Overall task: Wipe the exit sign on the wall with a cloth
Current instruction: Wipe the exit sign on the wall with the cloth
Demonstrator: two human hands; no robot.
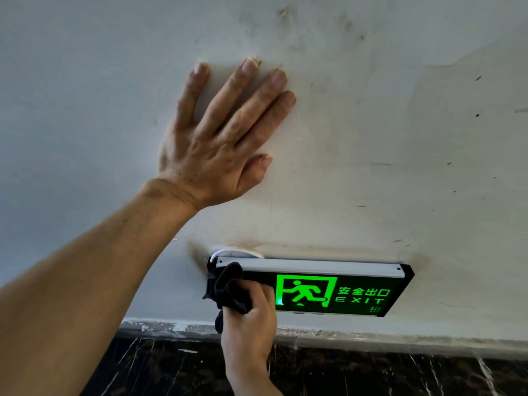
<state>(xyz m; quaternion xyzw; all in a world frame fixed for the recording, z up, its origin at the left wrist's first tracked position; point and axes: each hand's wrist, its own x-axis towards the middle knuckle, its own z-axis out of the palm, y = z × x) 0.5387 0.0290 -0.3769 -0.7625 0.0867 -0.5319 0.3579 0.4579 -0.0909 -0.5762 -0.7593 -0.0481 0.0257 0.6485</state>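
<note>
Pressing cloth (228,287) on exit sign (328,292): right hand (248,318) grip closed; left hand (217,138) flat, wall (400,138).

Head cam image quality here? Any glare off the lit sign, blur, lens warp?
Head view: sharp overall, no motion blur on the left hand or the right hand holding the dark cloth. The exit sign glows green, legible, no blown-out glare. Wall evenly lit with soft shadows. Wide-angle warp bends the baseboard edge.
</note>
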